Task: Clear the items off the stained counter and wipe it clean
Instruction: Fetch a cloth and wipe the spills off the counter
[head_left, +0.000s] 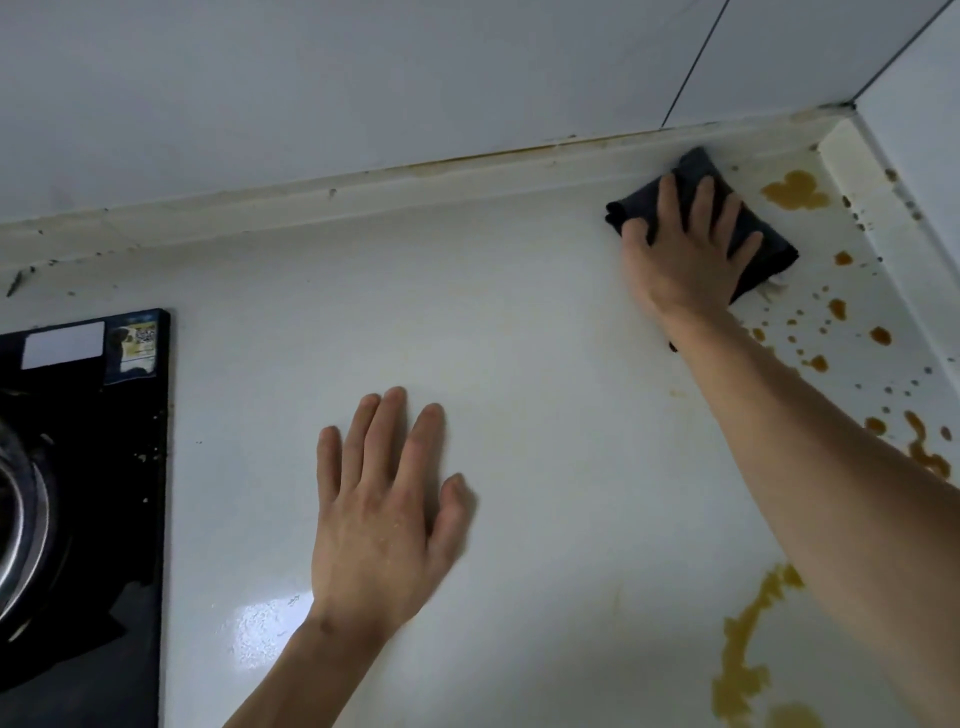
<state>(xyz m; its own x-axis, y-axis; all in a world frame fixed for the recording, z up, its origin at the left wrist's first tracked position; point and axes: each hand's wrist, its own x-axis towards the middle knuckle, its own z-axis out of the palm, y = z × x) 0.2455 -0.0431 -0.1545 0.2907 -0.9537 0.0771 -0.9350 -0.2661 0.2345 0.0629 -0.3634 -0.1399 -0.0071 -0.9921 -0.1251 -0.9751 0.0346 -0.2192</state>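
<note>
Near the back corner, I see my right hand (685, 254) pressing spread fingers (666, 200) flat on the dark cloth (763, 244); my left hand (387, 512) rests flat on the counter (545, 364).

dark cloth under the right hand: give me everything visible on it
The cloth is dark, navy or black, soft fabric folded into a thick pad with layered edges showing at its left corner. It lies flat on the white counter, far right, one corner up against the back ledge. The right hand presses on it, fingers spread and straight, covering its middle. Amber stains sit just right of it.
</note>
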